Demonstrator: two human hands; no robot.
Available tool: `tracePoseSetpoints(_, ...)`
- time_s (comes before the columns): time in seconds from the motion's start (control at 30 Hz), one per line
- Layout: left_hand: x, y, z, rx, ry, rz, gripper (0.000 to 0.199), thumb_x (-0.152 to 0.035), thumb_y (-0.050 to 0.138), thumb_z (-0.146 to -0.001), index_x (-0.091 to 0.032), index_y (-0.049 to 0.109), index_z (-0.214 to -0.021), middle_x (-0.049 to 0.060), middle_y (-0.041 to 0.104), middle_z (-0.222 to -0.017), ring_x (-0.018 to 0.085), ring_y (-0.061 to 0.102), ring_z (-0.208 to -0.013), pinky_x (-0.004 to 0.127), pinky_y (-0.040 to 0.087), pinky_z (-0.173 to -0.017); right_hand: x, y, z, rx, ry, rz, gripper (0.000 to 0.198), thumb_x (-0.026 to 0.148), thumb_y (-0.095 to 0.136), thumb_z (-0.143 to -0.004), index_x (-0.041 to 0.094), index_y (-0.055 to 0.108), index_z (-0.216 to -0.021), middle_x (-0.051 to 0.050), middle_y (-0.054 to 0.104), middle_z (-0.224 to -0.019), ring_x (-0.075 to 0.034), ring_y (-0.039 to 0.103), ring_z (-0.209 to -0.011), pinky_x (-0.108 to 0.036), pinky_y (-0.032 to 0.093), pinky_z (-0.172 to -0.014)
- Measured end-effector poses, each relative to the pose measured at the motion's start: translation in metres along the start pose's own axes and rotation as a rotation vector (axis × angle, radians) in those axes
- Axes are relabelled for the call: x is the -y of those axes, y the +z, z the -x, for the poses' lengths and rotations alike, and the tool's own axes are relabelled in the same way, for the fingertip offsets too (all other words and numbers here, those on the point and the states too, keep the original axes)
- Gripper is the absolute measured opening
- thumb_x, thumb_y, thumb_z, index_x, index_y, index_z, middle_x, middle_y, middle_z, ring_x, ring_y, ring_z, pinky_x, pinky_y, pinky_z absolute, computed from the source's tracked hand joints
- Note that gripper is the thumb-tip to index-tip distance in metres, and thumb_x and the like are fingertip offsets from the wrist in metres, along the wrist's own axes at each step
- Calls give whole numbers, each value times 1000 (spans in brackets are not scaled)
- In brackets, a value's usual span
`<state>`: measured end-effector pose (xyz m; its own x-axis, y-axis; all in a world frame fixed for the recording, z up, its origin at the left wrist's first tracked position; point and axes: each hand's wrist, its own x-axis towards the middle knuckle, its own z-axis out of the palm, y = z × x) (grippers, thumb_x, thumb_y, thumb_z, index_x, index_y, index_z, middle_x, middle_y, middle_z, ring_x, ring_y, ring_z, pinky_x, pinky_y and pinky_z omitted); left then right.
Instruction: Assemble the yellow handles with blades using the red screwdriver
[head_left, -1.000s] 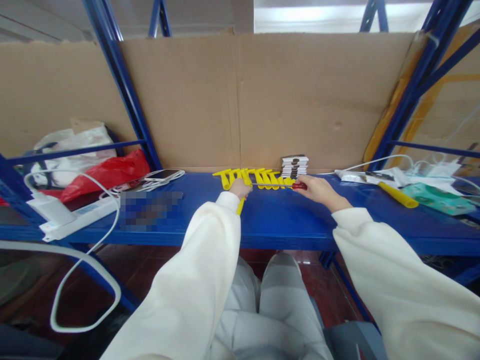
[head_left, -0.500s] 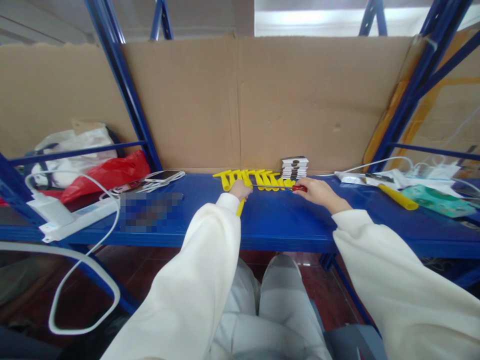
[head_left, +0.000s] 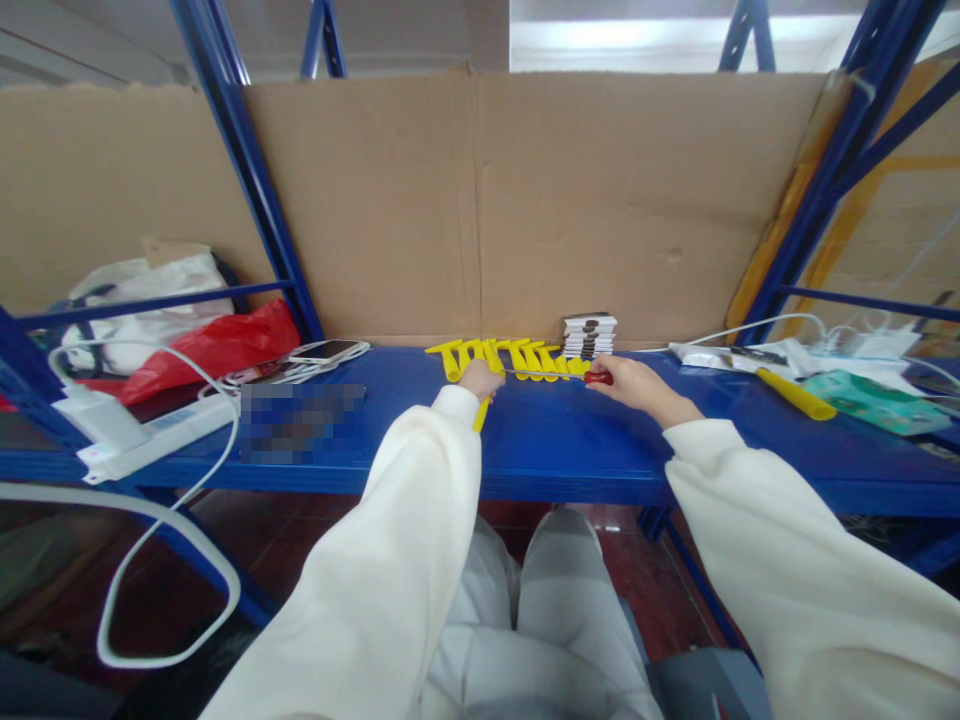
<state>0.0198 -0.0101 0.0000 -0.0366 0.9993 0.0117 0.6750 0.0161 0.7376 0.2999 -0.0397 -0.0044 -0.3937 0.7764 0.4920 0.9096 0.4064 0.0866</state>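
My left hand (head_left: 480,380) is closed round a yellow T-shaped plastic tool (head_left: 481,414), whose tube-like handle sticks out below my fingers toward me. In my right hand (head_left: 634,384) is a screwdriver (head_left: 598,378), gripped by its red handle. Its thin metal shaft lies level, pointing left to the head of the tool; my left fingers hide the tip and the exact contact. Just behind both hands, several more yellow T-shaped tools (head_left: 452,360) lie in a row. A stack of small black-and-white packets (head_left: 589,334) stands beyond the right hand.
The blue shelf (head_left: 570,450) has a cardboard sheet (head_left: 600,200) behind it. On the left lie a phone (head_left: 326,351), a white power strip (head_left: 165,425) and a red bag (head_left: 217,350). A yellow handle (head_left: 799,394) and a green packet (head_left: 874,400) lie at right.
Almost nothing differs. The right hand and the screwdriver handle have shifted very slightly; the left hand keeps its hold on the yellow tool.
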Motion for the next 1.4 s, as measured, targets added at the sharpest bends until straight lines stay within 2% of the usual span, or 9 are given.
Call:
tracePoseSetpoints(0.17, -1, 0, 0, 0, 6, 3, 23, -10, 63, -83, -14, 70, -105, 10, 70, -77, 23, 72, -77, 32, 58, -68, 4, -4, 1, 11, 14, 31, 14, 31, 57, -92, 20, 65, -96, -10, 75, -91, -23, 68, -77, -29, 43, -65)
tracePoseSetpoints(0.4, -3, -2, 6, 0, 13, 20, 20, -8, 61, -83, -11, 69, -101, 9, 67, -70, 23, 71, -75, 30, 57, -65, 6, -7, 2, 10, -45, 0, 15, 29, 57, -92, 19, 68, -95, -11, 75, -95, -24, 69, -83, -30, 48, -71)
tracePoseSetpoints(0.7, -2, 0, 3, -19, -12, 48, 24, -9, 63, -82, -11, 68, -105, 8, 68, -71, 26, 73, -79, 35, 60, -69, 8, -8, 2, 56, -7, 21, 22, 32, 55, -95, 19, 71, -101, -11, 76, -96, -23, 69, -86, -29, 48, -72)
tracePoseSetpoints(0.87, 0, 1, 2, -33, 26, 72, 21, -5, 63, -81, -5, 68, -101, 11, 69, -71, 26, 72, -78, 37, 59, -70, 9, -7, 2, 76, 12, 6, 21, 32, 54, -96, 19, 70, -101, -11, 77, -96, -23, 70, -84, -29, 47, -70)
tracePoseSetpoints(1.1, 1, 2, -1, -38, 15, 71, 23, -6, 65, -78, -8, 71, -101, 12, 70, -73, 27, 74, -78, 37, 60, -69, 7, -6, -1, 96, 44, -26, 14, 30, 62, -92, 20, 65, -100, -10, 77, -95, -23, 69, -83, -28, 46, -69)
tracePoseSetpoints(1.4, 0, 1, 2, -34, 0, 92, 25, -6, 64, -79, -9, 71, -103, 10, 70, -70, 28, 74, -80, 39, 60, -71, 11, -10, 1, 99, 23, 2, 15, 30, 57, -93, 19, 66, -100, -12, 76, -97, -25, 69, -85, -29, 45, -72)
